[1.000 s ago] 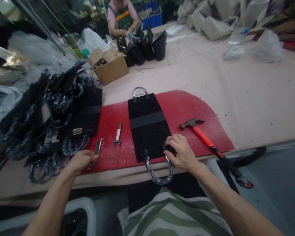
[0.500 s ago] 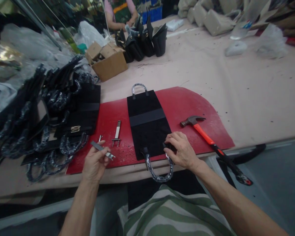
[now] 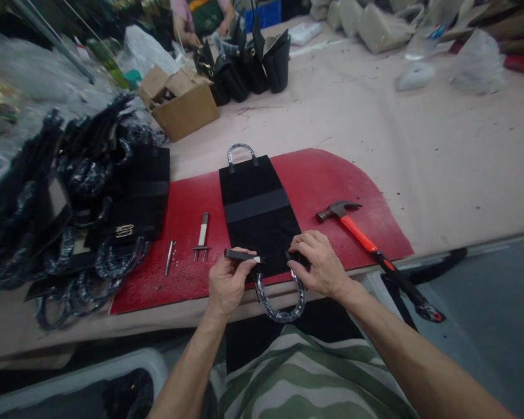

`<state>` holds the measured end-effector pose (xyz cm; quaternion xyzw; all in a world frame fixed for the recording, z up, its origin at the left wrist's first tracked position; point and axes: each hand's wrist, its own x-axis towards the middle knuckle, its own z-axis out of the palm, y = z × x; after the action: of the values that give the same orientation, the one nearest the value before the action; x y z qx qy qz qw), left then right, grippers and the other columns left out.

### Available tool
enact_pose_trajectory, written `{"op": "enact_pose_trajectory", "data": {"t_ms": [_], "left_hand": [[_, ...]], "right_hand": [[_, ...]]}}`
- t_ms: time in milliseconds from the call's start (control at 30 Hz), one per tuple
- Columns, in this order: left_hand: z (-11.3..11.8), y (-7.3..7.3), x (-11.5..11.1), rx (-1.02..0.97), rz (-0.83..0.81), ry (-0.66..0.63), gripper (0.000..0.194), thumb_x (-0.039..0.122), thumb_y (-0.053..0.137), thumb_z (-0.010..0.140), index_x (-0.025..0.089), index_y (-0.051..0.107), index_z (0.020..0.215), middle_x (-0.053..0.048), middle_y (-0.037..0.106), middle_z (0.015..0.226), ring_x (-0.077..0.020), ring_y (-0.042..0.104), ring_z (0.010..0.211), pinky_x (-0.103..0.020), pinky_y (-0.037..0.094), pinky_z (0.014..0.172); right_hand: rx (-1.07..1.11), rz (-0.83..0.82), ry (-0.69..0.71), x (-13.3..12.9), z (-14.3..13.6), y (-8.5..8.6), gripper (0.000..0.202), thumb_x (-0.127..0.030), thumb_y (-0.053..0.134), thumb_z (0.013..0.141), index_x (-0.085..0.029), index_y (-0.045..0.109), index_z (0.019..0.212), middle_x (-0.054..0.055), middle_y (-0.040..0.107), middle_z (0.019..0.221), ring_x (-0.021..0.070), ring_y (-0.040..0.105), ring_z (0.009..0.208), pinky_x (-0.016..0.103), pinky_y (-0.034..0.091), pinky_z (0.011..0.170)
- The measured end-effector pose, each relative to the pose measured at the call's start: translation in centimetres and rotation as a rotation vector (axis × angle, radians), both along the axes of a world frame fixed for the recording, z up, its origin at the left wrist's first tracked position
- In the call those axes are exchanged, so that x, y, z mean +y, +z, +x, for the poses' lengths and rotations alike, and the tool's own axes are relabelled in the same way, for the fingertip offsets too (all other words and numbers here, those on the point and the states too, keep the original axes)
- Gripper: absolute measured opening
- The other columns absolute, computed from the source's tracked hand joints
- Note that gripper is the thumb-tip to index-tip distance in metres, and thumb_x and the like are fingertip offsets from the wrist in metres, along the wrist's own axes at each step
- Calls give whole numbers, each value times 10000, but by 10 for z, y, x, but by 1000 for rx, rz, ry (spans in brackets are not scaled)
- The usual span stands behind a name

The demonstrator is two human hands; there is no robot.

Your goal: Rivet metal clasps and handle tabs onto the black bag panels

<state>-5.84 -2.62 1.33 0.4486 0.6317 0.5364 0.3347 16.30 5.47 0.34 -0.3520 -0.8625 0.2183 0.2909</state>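
Observation:
A black bag panel (image 3: pixel 262 233) lies flat on the red mat (image 3: pixel 332 180), with a plastic-wrapped handle (image 3: pixel 282 314) at its near edge and another at its far end. In my left hand (image 3: pixel 229 288) is a flat metal prong punch (image 3: pixel 241 255), its tip at the left base of the near handle. My right hand (image 3: pixel 318 265) pinches the right base of that handle. A second pronged punch (image 3: pixel 203 235) and a thin metal rod (image 3: pixel 169 258) rest on the mat to the left. Right of the panel lies a claw hammer (image 3: pixel 358 233) with an orange and black grip.
Several black panels with wrapped handles (image 3: pixel 91 174) are piled at the left. A cardboard box (image 3: pixel 186 113) and black bags (image 3: pixel 248 67) stand farther back, near another person (image 3: pixel 205 23). Clear plastic (image 3: pixel 478 64) and beige bags (image 3: pixel 384 26) lie at the far right.
My left hand has moved right with the punch, from over the mat to the handle's left base. My right hand stays at the right base. The view has shifted slightly.

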Motion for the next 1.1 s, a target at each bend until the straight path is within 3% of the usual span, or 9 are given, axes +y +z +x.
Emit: {"op": "enact_pose_trajectory", "data": {"t_ms": [233,567,900,1100], "left_hand": [[1,-14,-3,180,58,-3,152,268,694,865,185,670,991,-46,761,980,-181,728,920,-309,591,866],[5,-6,-2,336,71,-42,125,290,646,878,196,646,960,-58,762,949,-202,730,915,-343,588,864],[7,-8,-1,506,126,-89,116,276,602,903,203,653,977,-63,755,956,-203,720,913,-335,572,859],[10,-5,2,463,82,-74,148,284,589,905,196,697,958,-68,738,950,-202,707,907,-326,563,854]], "right_hand": [[9,-14,-3,-1,0,2,132,-250,644,842,-206,584,951,86,625,1022,274,515,988,459,394,902],[2,-35,-9,-1,1,0,155,-230,669,821,-213,600,959,81,624,1028,277,509,1002,467,398,918],[11,-28,-5,0,0,2,135,-233,658,832,-207,596,949,84,623,1019,273,508,992,460,396,908],[26,-23,-5,0,0,2,134,-229,660,815,-212,610,938,80,627,1010,273,510,983,462,401,897]]}}
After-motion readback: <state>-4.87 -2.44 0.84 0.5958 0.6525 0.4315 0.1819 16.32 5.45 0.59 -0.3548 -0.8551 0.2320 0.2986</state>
